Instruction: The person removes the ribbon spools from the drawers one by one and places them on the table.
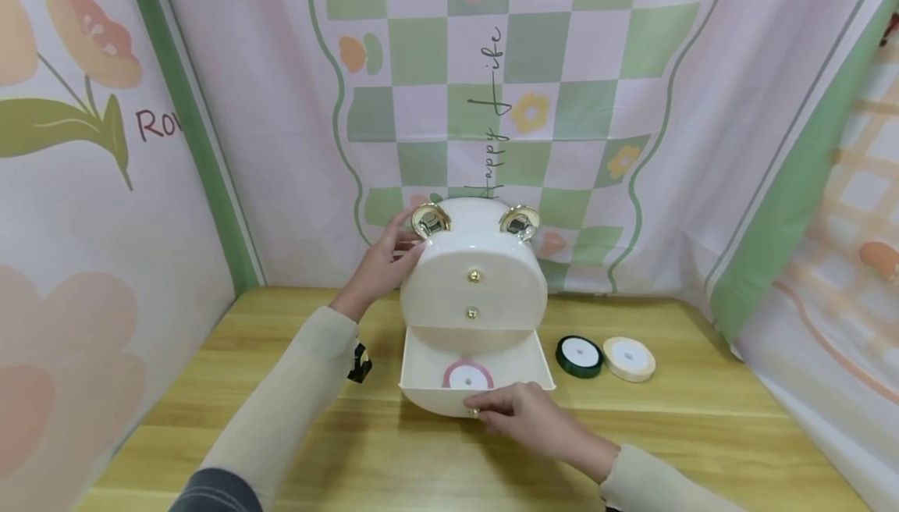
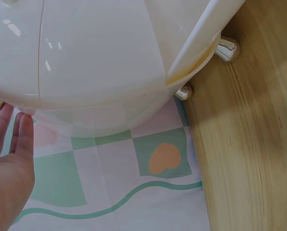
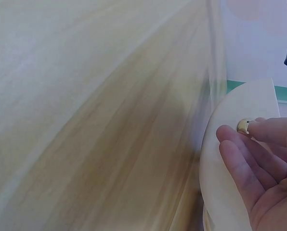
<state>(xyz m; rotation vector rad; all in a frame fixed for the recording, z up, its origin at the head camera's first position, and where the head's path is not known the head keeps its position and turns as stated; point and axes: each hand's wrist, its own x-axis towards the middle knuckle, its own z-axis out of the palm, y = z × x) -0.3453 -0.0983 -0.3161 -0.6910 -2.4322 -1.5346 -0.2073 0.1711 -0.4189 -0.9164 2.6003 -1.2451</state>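
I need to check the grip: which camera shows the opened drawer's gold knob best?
The right wrist view: the gold knob appears largest there, partly covered by the right hand. The head view shows it small and partly hidden; the left wrist view does not show it.

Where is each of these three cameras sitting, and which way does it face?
Head: worn on the head, facing forward and down at the white cabinet and its open drawer; the left hand, right hand and pale sleeves show.
Left wrist: looks past the cabinet to the checked backdrop; part of the left hand shows at the picture's left edge.
Right wrist: looks across the wooden table, blurred; the right hand shows at the right edge, pinching a gold knob.
Shared: head and right wrist both show the right hand at that knob.
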